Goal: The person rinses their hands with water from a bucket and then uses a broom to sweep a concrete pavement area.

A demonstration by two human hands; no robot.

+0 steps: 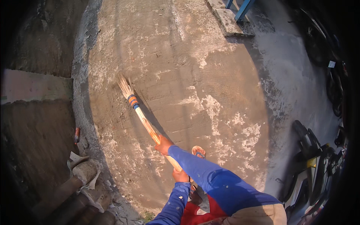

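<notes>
A stick broom [139,114] slants across the concrete floor [195,75], its straw tip at the upper left touching the ground. Orange and blue bands wrap it below the bristles. My right hand [163,145], in a blue sleeve, grips the handle partway down. My left hand [180,175] grips the same handle closer to my body, near its end. One of my feet, in a sandal [198,152], stands just right of the handle.
Parked motorbikes [313,161] line the right side. A concrete block [229,20] and blue metal legs [243,8] stand at the top. Left of the floor's curved edge lie dark ground, thick pipes [77,182] and a small orange object [77,135].
</notes>
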